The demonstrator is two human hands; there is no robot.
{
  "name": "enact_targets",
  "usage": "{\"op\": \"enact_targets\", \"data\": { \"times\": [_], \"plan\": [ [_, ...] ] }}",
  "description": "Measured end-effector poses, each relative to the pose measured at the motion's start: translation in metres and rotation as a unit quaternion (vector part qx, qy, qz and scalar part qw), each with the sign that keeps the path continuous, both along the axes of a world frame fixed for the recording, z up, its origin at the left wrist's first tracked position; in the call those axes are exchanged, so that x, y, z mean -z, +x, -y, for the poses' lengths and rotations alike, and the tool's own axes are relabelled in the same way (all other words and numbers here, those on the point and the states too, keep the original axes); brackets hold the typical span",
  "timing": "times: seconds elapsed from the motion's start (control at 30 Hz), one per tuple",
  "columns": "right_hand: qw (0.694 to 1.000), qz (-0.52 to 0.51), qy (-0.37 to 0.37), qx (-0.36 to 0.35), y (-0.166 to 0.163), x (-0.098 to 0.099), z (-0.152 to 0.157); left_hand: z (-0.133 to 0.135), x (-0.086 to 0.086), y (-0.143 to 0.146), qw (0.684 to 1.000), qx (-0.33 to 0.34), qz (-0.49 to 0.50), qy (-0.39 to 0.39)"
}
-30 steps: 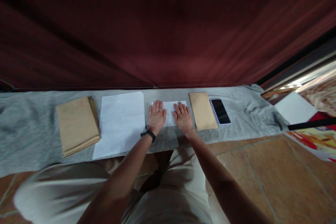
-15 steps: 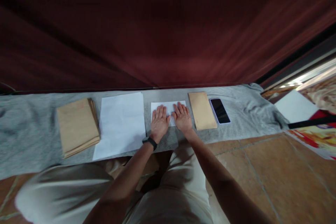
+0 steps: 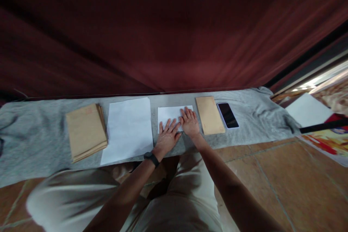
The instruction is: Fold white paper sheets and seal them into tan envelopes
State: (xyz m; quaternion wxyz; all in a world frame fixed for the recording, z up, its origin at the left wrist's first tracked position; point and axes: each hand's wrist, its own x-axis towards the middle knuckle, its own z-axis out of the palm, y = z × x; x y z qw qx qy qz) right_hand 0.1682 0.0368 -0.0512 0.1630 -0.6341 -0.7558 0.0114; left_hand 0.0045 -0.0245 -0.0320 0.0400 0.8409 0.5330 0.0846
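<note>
A folded white paper lies flat in front of me on a grey cloth. My left hand, with a dark watch on its wrist, rests at the paper's near edge, fingers spread over its lower part. On the paper's right side my right hand lies flat, fingers stretched out. Just right of that hand is a brown envelope. To the left are large white sheets, with a stack of brown envelopes beyond them.
A phone with a dark screen lies right of the single envelope. The grey cloth covers a narrow bench before a dark red curtain. At the far right are a white sheet and a colourful printed packet.
My left hand has slid down toward me, from the middle of the folded paper to its near edge, with its fingers spreading. My right hand stays in nearly the same place.
</note>
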Motion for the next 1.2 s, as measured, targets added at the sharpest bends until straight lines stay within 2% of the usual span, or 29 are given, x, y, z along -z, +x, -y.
{"op": "enact_targets", "data": {
  "times": [0.3,0.63,0.7,0.8,0.87,1.0,1.2],
  "plan": [
    [0.999,-0.008,0.019,0.027,0.002,0.002,0.008,0.000,0.002,-0.005,1.000,0.008,0.016,0.017],
    [0.997,-0.018,0.047,0.051,0.011,0.005,0.047,-0.001,0.006,-0.006,1.000,0.010,0.024,0.013],
    [0.998,-0.014,0.055,0.029,0.012,0.004,0.059,-0.001,0.006,-0.006,1.000,0.010,0.022,0.013],
    [0.997,-0.005,0.048,-0.059,0.013,0.002,0.077,-0.001,0.005,-0.006,1.000,0.010,0.020,0.014],
    [0.996,-0.002,0.038,-0.083,0.013,0.002,0.085,-0.001,0.004,-0.006,1.000,0.010,0.018,0.015],
    [0.998,0.004,0.030,-0.046,0.019,0.002,0.093,0.000,0.000,-0.007,1.000,0.012,0.011,0.008],
    [0.999,0.009,0.027,-0.041,0.029,0.002,0.097,0.001,-0.011,-0.004,0.999,-0.004,-0.044,-0.029]
  ]
}}
